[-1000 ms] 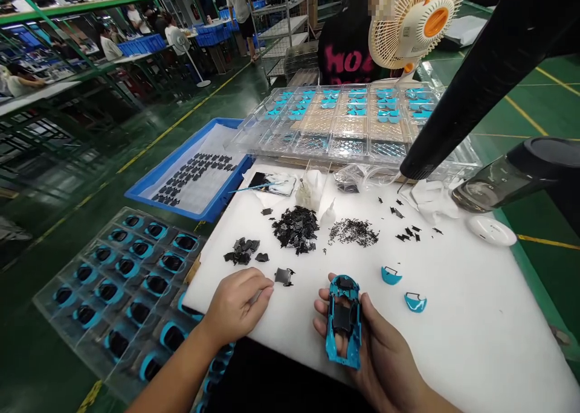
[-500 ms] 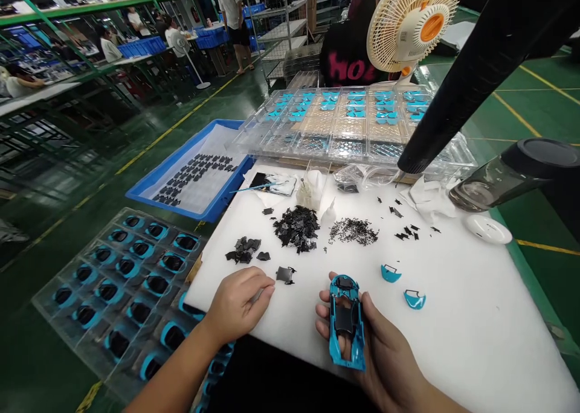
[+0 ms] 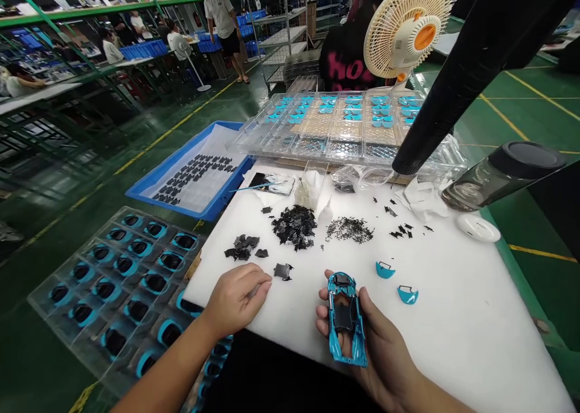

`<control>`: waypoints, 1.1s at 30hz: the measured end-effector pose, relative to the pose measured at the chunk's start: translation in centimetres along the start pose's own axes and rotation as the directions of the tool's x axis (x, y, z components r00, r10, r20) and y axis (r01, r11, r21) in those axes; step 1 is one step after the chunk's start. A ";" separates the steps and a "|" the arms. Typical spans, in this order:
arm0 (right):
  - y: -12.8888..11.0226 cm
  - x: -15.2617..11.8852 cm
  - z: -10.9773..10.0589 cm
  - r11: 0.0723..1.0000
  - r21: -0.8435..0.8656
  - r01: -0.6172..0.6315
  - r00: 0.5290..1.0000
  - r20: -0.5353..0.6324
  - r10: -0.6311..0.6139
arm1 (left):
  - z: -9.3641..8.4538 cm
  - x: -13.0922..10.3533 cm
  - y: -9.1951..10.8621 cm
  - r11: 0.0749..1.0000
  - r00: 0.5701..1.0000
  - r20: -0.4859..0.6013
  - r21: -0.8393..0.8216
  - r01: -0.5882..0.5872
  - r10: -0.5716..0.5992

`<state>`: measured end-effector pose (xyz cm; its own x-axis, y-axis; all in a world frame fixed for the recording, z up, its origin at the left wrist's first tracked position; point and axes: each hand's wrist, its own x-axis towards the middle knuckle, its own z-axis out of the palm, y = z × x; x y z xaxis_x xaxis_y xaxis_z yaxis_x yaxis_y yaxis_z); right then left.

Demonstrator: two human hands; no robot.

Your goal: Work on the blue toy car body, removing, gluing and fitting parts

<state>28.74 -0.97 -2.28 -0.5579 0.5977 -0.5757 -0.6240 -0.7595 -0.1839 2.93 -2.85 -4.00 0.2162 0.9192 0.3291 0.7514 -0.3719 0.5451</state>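
My right hand (image 3: 385, 334) cradles a blue toy car body (image 3: 347, 319) from below, its thumb along one side and fingertips showing on the other. A black panel sits inside the body, and part of my palm shows through its openings. My left hand (image 3: 240, 295) rests at the near edge of the white worktop, closed, thumb and forefinger pinched together; anything between them is too small or hidden to make out. Just beyond its fingertips lies a dark curved plastic part (image 3: 283, 272). Right of the car body are two small blue pieces with black frames, one being this blue piece (image 3: 408, 294).
Dark parts form a large pile (image 3: 294, 227) and a smaller heap (image 3: 242, 247) beside tiny black pieces (image 3: 350, 229). A black tube (image 3: 426, 105) slants over the worktop (image 3: 457, 340). Trays of car bodies (image 3: 109, 286) stand left. Behind are a fan (image 3: 408, 29) and a bottle (image 3: 502, 174).
The view has shifted slightly, moving the worktop items a little leftward in the picture. Both hands keep nearly the same pose; the car body tilts slightly. A person in the background has stepped closer.
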 end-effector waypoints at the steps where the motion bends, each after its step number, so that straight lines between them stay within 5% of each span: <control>1: 0.0 0.0 0.0 1.000 0.008 -0.002 1.000 0.001 0.002 | 0.0 0.0 0.0 1.000 1.000 0.000 0.002 0.000 0.000; 33: -0.2 -0.2 -0.6 0.994 0.106 -0.023 0.998 0.067 0.016 | -0.1 0.1 0.0 1.000 0.999 0.027 0.013 0.016 -0.017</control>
<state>29.26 -1.11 -2.59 -0.6034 0.6015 -0.5235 -0.6655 -0.7416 -0.0851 2.94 -2.74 -3.86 0.2205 0.9285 0.2987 0.7630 -0.3550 0.5402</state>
